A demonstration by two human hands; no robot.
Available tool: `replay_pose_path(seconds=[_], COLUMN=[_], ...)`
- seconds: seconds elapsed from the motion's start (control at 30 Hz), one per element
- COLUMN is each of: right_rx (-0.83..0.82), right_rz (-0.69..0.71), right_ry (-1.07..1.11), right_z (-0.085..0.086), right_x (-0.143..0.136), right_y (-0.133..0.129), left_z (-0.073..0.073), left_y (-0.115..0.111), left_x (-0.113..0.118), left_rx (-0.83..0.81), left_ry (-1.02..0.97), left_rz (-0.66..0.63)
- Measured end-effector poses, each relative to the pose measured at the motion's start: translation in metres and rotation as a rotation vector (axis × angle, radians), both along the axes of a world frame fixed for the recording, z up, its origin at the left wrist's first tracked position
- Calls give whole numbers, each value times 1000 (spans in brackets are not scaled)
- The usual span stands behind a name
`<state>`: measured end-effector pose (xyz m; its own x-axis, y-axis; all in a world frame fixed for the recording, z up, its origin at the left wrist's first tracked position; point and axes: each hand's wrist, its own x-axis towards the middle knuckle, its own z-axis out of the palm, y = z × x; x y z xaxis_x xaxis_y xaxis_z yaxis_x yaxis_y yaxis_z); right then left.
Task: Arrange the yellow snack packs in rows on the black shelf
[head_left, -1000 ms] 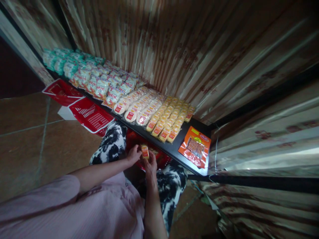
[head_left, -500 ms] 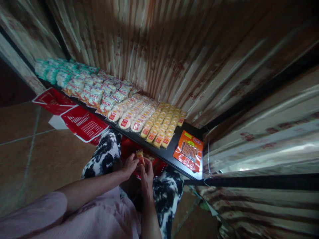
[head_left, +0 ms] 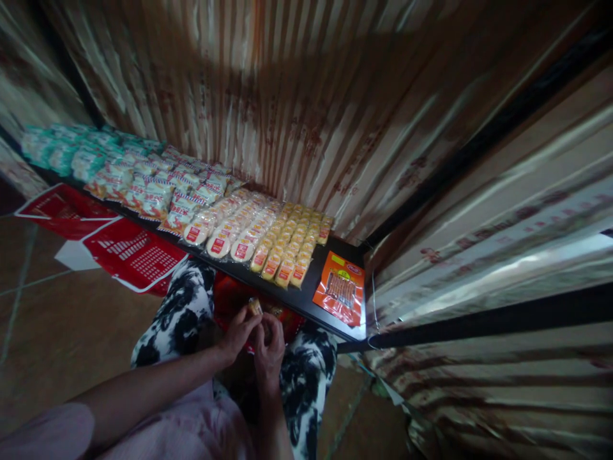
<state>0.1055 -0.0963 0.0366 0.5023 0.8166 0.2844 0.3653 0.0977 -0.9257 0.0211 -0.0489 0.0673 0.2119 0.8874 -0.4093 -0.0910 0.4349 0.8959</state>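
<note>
At 6 o'clock from the long black shelf, left hand and right hand grip a small golden plastic-wrapped snack; squeezing could crush it.

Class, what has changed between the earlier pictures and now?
The small yellow packet has turned, its label no longer facing the camera; the left hand and right hand have drawn closer together at it. The view swung right. The rows of packets and orange snack bag stayed on the shelf.

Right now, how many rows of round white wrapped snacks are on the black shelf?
3 visible: left row beside white striped bags, middle row, and right row beside small yellow packets.
</note>
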Motion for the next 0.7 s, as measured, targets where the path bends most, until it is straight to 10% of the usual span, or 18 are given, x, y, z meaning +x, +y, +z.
replay_pose_path(seconds=[0.7], right_rx=[-169], right_rz=[-311], right_ry=[161], right_z=[37], right_x=[58], right_y=[-15], left_z=[28], left_y=[-5], left_x=[72], left_rx=[379], left_ry=[184], left_rz=[-242])
